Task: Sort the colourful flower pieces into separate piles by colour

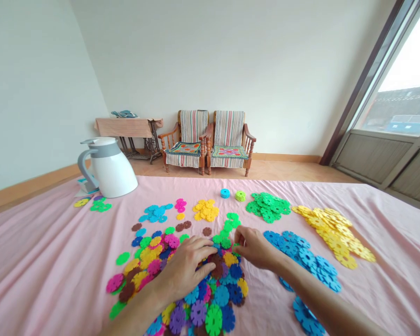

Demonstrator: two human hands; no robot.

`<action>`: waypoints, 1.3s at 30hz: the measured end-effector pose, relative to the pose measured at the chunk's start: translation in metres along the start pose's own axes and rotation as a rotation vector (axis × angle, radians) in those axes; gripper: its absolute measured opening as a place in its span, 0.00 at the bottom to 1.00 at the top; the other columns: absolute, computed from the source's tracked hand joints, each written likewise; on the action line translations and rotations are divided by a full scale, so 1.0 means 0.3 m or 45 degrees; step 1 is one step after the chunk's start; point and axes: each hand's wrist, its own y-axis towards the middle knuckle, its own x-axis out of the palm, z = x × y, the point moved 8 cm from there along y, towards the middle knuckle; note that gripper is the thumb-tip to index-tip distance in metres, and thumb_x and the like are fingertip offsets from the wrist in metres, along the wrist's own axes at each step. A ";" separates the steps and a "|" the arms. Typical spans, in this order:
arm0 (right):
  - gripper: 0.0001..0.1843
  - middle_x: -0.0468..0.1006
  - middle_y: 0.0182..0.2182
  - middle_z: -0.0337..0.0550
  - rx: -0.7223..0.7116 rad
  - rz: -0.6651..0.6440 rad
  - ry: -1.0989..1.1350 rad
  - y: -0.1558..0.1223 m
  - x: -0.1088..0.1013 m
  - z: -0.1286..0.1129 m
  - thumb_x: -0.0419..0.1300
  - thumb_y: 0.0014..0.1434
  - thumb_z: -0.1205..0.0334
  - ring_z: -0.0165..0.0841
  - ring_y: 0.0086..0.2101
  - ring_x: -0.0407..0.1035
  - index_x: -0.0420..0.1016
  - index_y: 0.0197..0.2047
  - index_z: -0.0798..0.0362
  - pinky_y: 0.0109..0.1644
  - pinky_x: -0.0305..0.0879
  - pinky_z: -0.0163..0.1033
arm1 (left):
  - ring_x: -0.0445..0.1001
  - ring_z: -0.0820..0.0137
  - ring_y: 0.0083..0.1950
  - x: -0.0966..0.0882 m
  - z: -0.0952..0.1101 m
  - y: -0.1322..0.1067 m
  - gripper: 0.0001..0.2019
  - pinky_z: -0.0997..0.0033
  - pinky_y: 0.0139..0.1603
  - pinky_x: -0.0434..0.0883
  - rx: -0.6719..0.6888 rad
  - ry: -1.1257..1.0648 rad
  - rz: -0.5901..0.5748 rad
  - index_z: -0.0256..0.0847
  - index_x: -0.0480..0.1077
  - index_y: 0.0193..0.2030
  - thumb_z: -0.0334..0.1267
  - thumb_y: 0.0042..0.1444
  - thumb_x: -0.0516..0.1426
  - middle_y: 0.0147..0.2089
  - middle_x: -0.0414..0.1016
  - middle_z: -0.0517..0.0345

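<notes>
A mixed heap of notched plastic interlocking discs (221, 295) in several colours spreads across the near middle of the cloth. My left hand (189, 261) rests palm down over this heap, thumb and fingers apart, its fingertips touching discs near a brown disc (216, 266). At the heap's right edge, my right hand (252, 247) has curled fingers, with a green disc (235, 248) pinched at the fingertips. Just beyond it lies a short trail of green discs (228, 227). A loose pile of blue discs (310, 259) sits to the right, partly hidden by my right forearm.
Sorted piles of green discs (268, 206), yellow discs (336, 233), orange-yellow discs (206, 210) and light blue discs (155, 213) lie farther back. Two small stacks, blue (225, 193) and lime (240, 195), stand behind. A white jug (112, 170) stands at left on the pink cloth (56, 261).
</notes>
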 end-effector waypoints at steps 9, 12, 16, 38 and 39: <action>0.17 0.73 0.44 0.44 -0.242 0.009 -0.002 0.052 -0.037 -0.083 0.57 0.52 0.73 0.36 0.45 0.65 0.73 0.45 0.51 0.51 0.57 0.41 | 0.69 0.63 0.54 -0.003 -0.001 -0.004 0.14 0.59 0.55 0.67 -0.011 -0.034 0.043 0.47 0.71 0.51 0.38 0.58 0.55 0.53 0.72 0.53; 0.24 0.73 0.47 0.39 -0.408 -0.177 0.010 0.032 0.009 -0.152 0.60 0.48 0.75 0.36 0.48 0.63 0.74 0.47 0.43 0.53 0.56 0.41 | 0.68 0.62 0.55 -0.005 0.002 -0.003 0.13 0.59 0.55 0.66 0.001 -0.028 0.049 0.47 0.71 0.50 0.38 0.58 0.55 0.53 0.72 0.53; 0.24 0.72 0.48 0.41 -0.439 -0.241 -0.006 0.047 0.027 -0.151 0.59 0.48 0.77 0.37 0.50 0.62 0.75 0.45 0.44 0.53 0.56 0.43 | 0.68 0.63 0.55 -0.005 0.001 -0.004 0.13 0.59 0.56 0.66 -0.002 -0.043 0.033 0.46 0.71 0.50 0.38 0.59 0.55 0.53 0.72 0.53; 0.14 0.73 0.35 0.46 -0.260 -0.007 -0.022 0.092 0.006 -0.084 0.54 0.50 0.78 0.35 0.39 0.66 0.75 0.37 0.56 0.45 0.60 0.39 | 0.67 0.63 0.57 0.000 -0.002 -0.014 0.14 0.58 0.57 0.65 -0.021 -0.028 -0.003 0.48 0.70 0.51 0.37 0.58 0.55 0.55 0.70 0.53; 0.14 0.74 0.34 0.44 -0.283 -0.039 0.001 0.083 0.016 -0.105 0.55 0.50 0.78 0.34 0.38 0.66 0.75 0.37 0.55 0.44 0.60 0.37 | 0.67 0.63 0.56 -0.002 -0.002 -0.016 0.14 0.58 0.57 0.65 -0.019 -0.025 0.006 0.48 0.70 0.51 0.37 0.58 0.55 0.55 0.70 0.53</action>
